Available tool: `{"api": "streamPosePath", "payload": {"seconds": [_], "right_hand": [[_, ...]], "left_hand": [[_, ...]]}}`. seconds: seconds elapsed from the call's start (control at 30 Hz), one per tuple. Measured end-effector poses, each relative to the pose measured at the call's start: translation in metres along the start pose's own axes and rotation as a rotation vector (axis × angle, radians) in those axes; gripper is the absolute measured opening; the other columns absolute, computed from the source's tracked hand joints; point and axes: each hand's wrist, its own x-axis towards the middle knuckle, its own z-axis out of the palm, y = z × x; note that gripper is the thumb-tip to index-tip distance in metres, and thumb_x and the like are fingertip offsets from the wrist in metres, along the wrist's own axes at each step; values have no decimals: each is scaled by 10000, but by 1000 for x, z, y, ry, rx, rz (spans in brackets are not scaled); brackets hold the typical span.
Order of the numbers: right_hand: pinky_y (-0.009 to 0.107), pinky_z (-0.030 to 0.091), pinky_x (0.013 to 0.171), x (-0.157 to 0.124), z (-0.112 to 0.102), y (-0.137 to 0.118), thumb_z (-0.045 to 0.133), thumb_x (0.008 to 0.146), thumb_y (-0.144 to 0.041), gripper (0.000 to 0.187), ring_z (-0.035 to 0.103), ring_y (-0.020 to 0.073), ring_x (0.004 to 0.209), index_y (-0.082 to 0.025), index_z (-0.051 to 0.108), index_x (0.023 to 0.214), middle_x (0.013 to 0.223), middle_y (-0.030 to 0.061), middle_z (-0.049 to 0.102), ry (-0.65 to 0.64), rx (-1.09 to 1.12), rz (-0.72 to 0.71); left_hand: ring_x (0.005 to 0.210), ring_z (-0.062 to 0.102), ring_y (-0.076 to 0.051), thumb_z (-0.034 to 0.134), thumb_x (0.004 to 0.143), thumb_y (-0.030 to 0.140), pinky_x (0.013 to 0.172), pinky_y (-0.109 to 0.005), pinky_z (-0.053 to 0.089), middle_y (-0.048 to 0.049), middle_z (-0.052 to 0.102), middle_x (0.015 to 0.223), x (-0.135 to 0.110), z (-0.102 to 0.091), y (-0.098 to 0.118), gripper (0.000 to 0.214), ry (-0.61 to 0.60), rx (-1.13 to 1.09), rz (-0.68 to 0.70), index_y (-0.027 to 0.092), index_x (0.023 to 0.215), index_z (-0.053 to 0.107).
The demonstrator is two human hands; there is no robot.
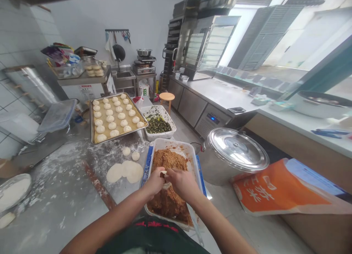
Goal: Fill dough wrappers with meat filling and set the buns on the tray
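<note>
Over a white tub [189, 148] of brown minced filling [167, 159], my left hand [155, 181] and my right hand [180, 182] meet with fingers closed around a bun [165, 185]. Only a little of its pale dough shows between my fingers; the rest is covered. To the left, round dough wrappers [134, 172] lie overlapping on the floured steel table [71, 199]. Two small dough pieces [135, 156] sit just behind them. A floury rolling pin [98, 186] rests left of the wrappers. A long flat metal tool [195, 224] leans at the tub's near right side.
A lined baking tray [92, 127] of shaped buns stands behind the wrappers. Beside it is a white tub [172, 131] of chopped greens. A lidded steel pot [220, 169] and an orange bag [277, 191] flank my right. A bowl of flour [16, 189] lies far left.
</note>
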Motion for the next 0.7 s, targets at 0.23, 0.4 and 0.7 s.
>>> {"api": "streamPosePath", "payload": {"seconds": [0.23,0.4,0.7], "right_hand": [[253,320,558,7,-3,-3,443,789,-126,162,606,188,717,-174,549,901,778,69,654,2,2,66],[247,321,565,5,4,-1,406,852,-221,166,605,178,702,-173,556,798,736,61,649,96,74,142],[210,335,553,2,-5,3,394,853,-251,178,562,138,627,-167,511,748,674,30,617,206,363,192]], "left_hand": [[894,520,-196,543,616,108,831,-324,375,-77,601,956,8,-3,3,377,74,221,170,154,991,547],[857,543,-188,482,698,221,673,-318,455,-84,547,1048,2,7,5,416,122,-98,-45,193,1112,450],[785,555,-171,512,706,534,624,-289,459,-56,590,936,-15,10,33,448,97,-405,-64,197,999,546]]}}
